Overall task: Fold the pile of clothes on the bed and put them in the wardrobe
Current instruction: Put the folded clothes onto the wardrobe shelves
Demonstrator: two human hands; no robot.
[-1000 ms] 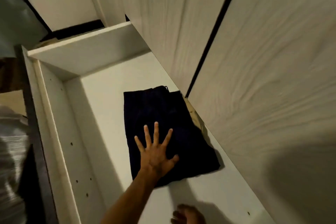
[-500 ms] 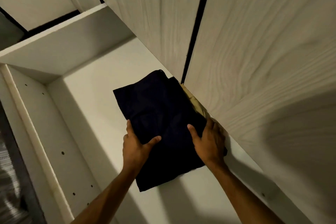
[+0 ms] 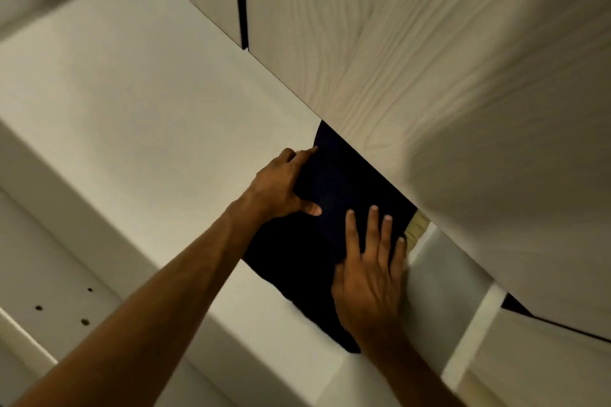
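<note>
I have a folded dark garment lying flat on the white wardrobe shelf, its far right part tucked out of sight behind the wood-grain door. A strip of tan cloth shows just beside it at the door's edge; I cannot tell whether that is another garment underneath.

My left hand grips the garment's left edge, thumb on top and fingers curled along the side. My right hand lies flat on top near the front, its fingers straight and spread, pressing down and holding nothing.

As I judge it, the step in hand is seating this garment on the shelf, squared up. To do it well I would keep the right palm light, so the top layer slides with the rest and does not bunch, and steer from the left edge so the whole fold moves as one. The front corner hangs over the shelf lip, so it wants nudging further in. I would watch the hidden side behind the door, where a fold could catch or crumple unseen, then let go with both hands without dragging the cloth.
</note>
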